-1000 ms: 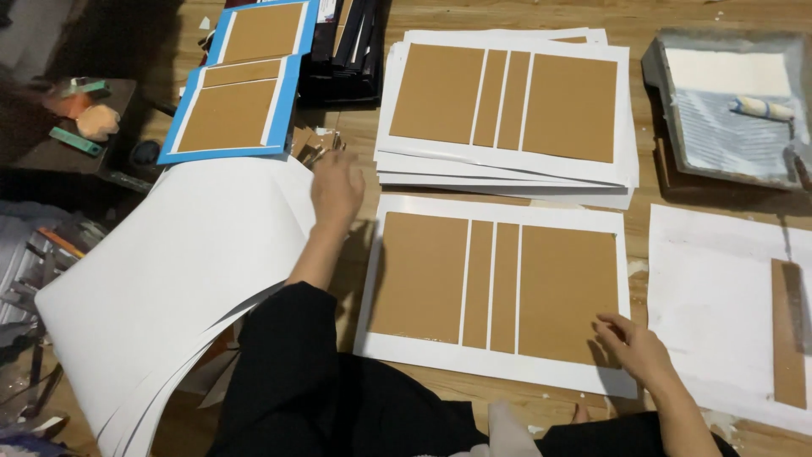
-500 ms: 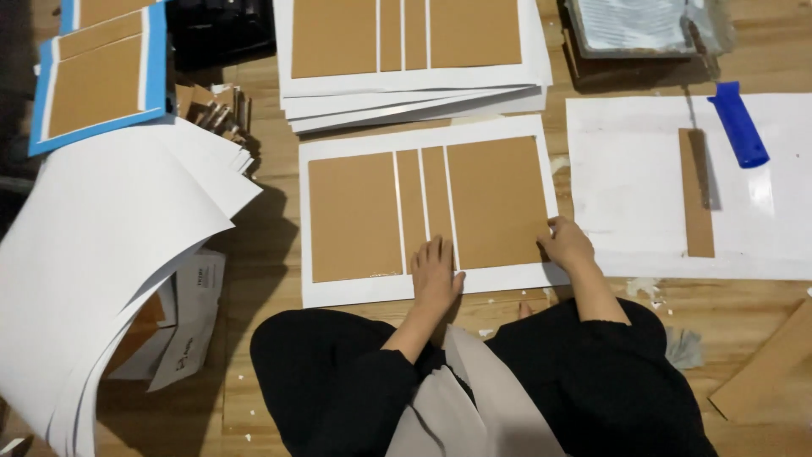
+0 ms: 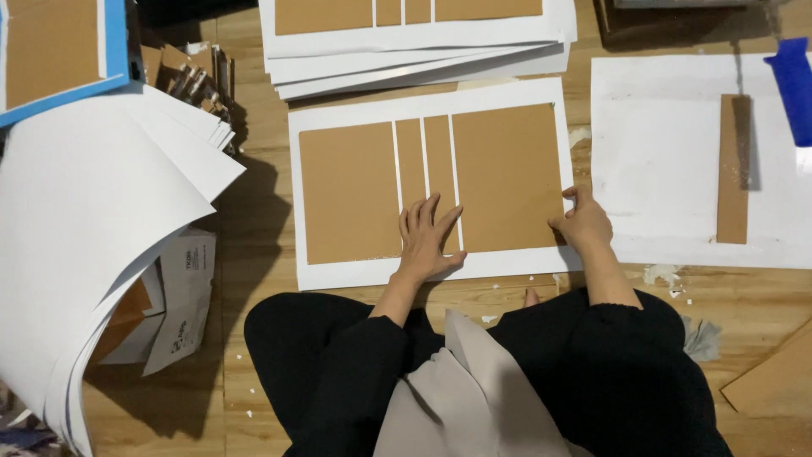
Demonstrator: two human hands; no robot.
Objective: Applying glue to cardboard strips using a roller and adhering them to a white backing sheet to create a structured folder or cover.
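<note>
The left hand [image 3: 425, 237] lies flat and open, fingers spread, pressing on the white paper sheet with four brown cardboard panels glued to it [image 3: 431, 182]; the palm sits at the sheet's near white margin and the fingers reach over the narrow middle strips. It grips nothing. The right hand [image 3: 582, 222] is partly curled at the sheet's right edge, thumb and fingertips touching the edge of the large right panel; whether it pinches the edge or only presses on it cannot be told. The sheet lies flat on the wooden floor [image 3: 254, 195], directly before the person's knees.

Just beyond the sheet, toward the far edge of the floor in view, sits a stack of similar white sheets with brown panels [image 3: 423, 42], overlapping its far margin. To the right lies a large plain white paper [image 3: 660, 161] carrying a single narrow brown cardboard strip [image 3: 732, 169], with a blue tool [image 3: 795, 89] at its far right corner. On the left, a thick curling pile of blank white sheets [image 3: 85, 228] spreads out, and a blue-bordered board with brown panels [image 3: 51, 51] rests at the far left corner.
</note>
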